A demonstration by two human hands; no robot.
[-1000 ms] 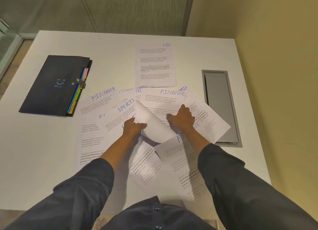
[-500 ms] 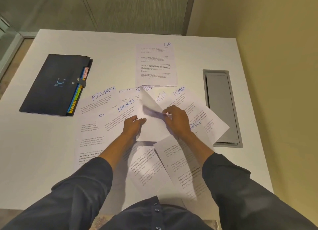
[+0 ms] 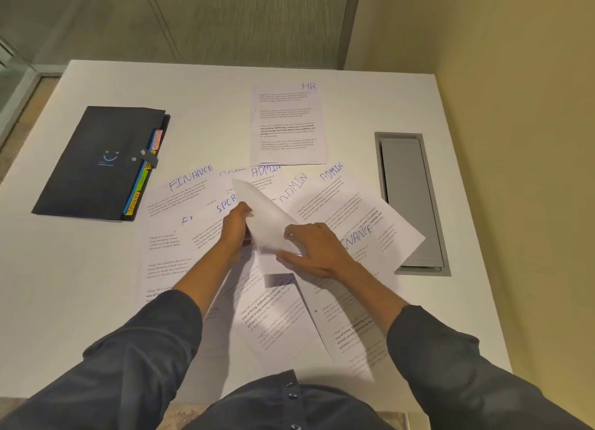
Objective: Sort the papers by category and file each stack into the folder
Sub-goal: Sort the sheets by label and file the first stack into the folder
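Note:
Loose printed papers (image 3: 360, 217) headed FINANCE, ADMIN and SPORTS lie fanned over the middle of the white table (image 3: 80, 300). A separate HR stack (image 3: 286, 123) sits behind them. The dark folder (image 3: 99, 162) with coloured tabs lies closed at the left. One sheet (image 3: 267, 217) is raised off the pile with its blank back facing me. My left hand (image 3: 236, 230) grips its left edge. My right hand (image 3: 317, 252) holds its lower right edge between thumb and fingers. The heading of the raised sheet is hidden.
A grey recessed cable hatch (image 3: 409, 197) is set into the table at the right, with a corner of one paper lying over its edge. A yellow wall runs close along the right side. Glass panels stand behind the table.
The sheet has been lifted higher and turned, so its blank back faces me. My right hand slid toward me along its edge. ADMIN sheets beneath it are uncovered.

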